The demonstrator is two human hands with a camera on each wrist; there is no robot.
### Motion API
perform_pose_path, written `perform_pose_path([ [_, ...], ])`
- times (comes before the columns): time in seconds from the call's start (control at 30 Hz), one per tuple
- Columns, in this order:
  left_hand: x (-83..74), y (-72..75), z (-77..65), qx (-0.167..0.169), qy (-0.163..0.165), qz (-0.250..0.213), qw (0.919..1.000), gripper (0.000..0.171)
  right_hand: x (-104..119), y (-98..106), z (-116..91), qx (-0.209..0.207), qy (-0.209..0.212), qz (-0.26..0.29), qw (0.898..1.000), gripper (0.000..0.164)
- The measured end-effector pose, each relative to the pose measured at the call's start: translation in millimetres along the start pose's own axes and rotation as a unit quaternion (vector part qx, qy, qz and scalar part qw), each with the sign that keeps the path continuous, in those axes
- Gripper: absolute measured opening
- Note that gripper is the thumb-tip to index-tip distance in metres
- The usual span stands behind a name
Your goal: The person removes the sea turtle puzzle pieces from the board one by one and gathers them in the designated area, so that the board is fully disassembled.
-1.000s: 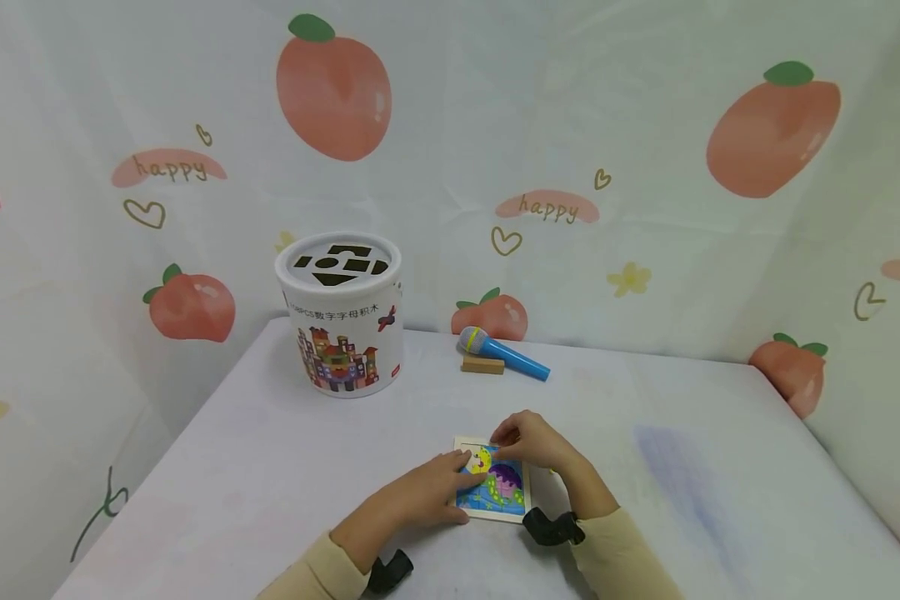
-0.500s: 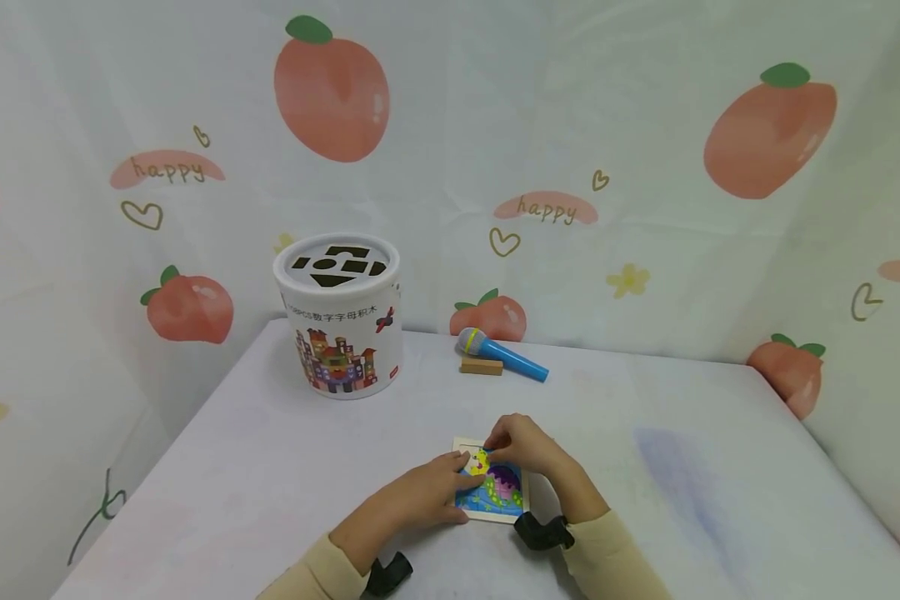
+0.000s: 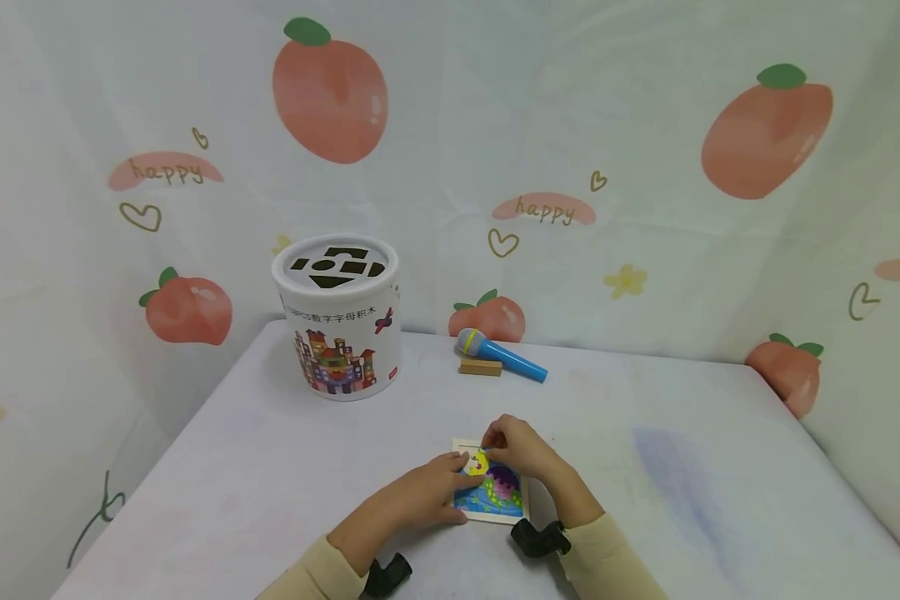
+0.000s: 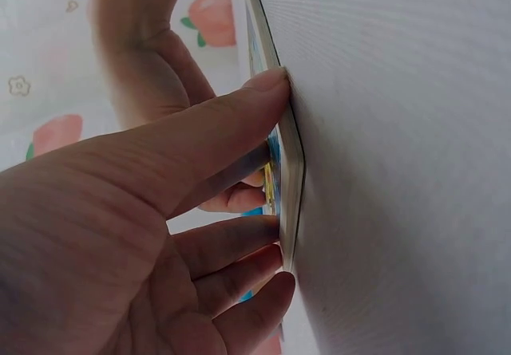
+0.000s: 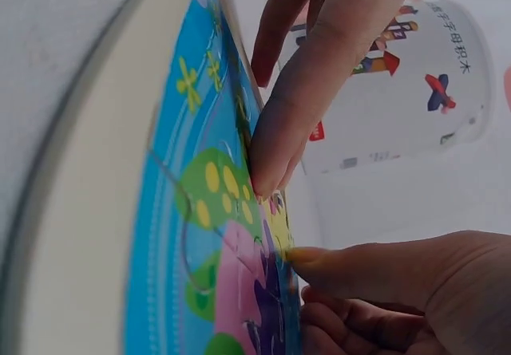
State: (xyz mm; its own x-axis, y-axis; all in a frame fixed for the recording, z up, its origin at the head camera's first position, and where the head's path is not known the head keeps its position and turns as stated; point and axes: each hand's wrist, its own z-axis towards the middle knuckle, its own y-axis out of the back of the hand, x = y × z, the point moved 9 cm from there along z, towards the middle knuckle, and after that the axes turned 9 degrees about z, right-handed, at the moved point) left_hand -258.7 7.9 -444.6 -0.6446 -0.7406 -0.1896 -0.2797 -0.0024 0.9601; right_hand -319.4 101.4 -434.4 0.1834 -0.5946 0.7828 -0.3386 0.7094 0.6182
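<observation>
Steadying the puzzle (image 3: 504, 487) on the near part of the bench (image 3: 270, 467), the person's left hand (image 3: 420, 492) lies over its left side, fingers spread, one stretched across the picture and the thumb at the near left corner. The right hand (image 3: 525, 450) is just beyond, its fingers curled in toward the yellow figure at the far end; in the right wrist view its thumb touches that yellow, but whether it pinches a piece cannot be told. The step in hand looks like seating or adjusting a piece there. The next move seems to call for a light, level press from the right hand while the left stops the puzzle sliding. Compared with a second earlier, the right hand has shifted a little left, farther in over the picture; the left hand and puzzle sit about where they were. Farther back, the block (image 3: 480, 367) lies just in front of the blue microphone (image 3: 506, 356). The bucket (image 3: 337, 325) stands upright to their left, its lid cut with shaped holes, and the peach-printed cloth (image 3: 435, 108) hangs behind everything.
</observation>
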Motion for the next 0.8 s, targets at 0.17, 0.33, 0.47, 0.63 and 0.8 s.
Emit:
perform_pose_path([
  [0.17,0.1,-0.4,-0.1,-0.001,0.000,-0.008,1.0000,0.054,-0.9,1.6,-0.6,-0.002,-0.003,0.009,1.000,0.003],
  [0.33,0.3,-0.6,-1.4,0.002,0.007,-0.011,0.9999,0.054,0.1,4.5,-0.9,0.002,0.002,0.017,1.000,0.003],
  [0.47,0.7,-0.7,-1.5,0.001,0.010,-0.012,0.9999,0.054,-2.1,6.4,0.7,0.006,0.010,0.030,0.999,0.004],
  [0.63,0.4,-0.7,-0.7,0.002,0.008,-0.010,0.9999,0.054,-12.2,7.9,0.8,0.015,0.000,0.073,0.997,0.005],
  [0.8,0.1,-1.6,-1.0,0.001,0.007,-0.007,1.0000,0.054,-16.3,8.4,0.0,0.019,-0.006,0.100,0.995,0.007],
])
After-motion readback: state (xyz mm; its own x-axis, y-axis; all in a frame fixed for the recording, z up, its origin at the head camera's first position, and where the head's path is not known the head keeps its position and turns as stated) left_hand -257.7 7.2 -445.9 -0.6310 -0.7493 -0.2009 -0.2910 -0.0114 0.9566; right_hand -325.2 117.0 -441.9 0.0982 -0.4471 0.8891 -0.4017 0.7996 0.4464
